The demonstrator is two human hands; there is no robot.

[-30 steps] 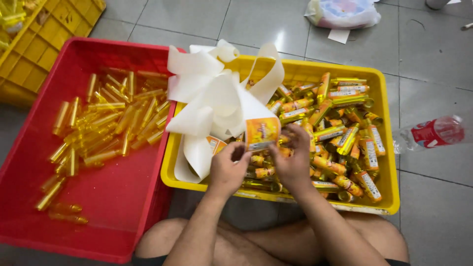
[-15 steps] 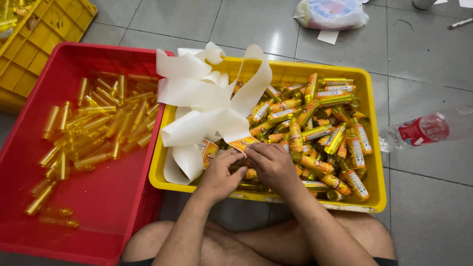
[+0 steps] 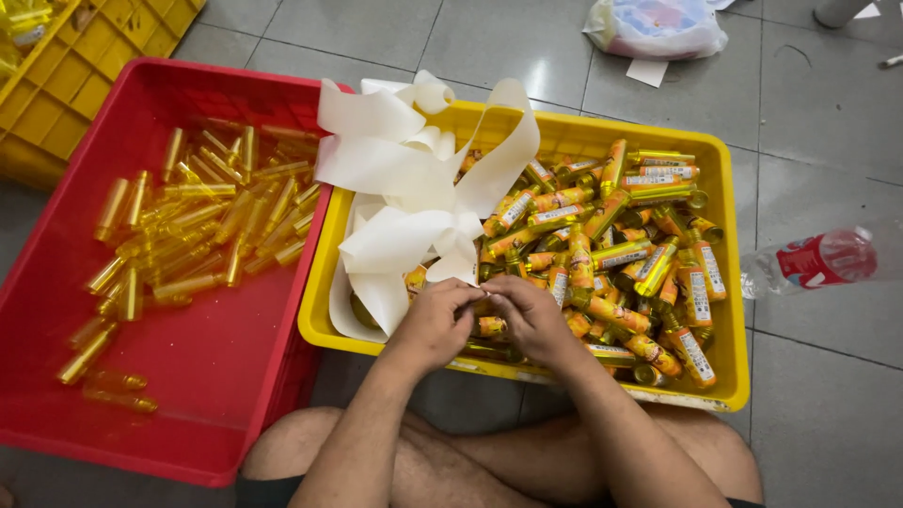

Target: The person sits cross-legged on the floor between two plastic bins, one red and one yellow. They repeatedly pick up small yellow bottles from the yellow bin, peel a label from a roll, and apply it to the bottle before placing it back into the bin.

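Observation:
My left hand (image 3: 435, 325) and my right hand (image 3: 536, 320) meet fingertip to fingertip over the near edge of the yellow crate (image 3: 602, 127). They pinch a small yellow bottle (image 3: 484, 304) between them, and the fingers hide most of it. The crate holds several small bottles with orange labels (image 3: 621, 254). A long curled strip of white backing paper (image 3: 404, 179) piles up in its left part, just beyond my left hand. To the left, a red crate (image 3: 207, 367) holds several bare amber bottles (image 3: 207, 226).
Another yellow crate (image 3: 85, 85) sits at the top left corner. A plastic water bottle with a red label (image 3: 818, 259) lies on the grey tiled floor to the right. A filled plastic bag (image 3: 658, 23) lies at the top. My bare legs are crossed below the crates.
A second ago my hands held an orange label up above the bottles. They have since dropped toward the crate's near edge and closed together on a small bottle.

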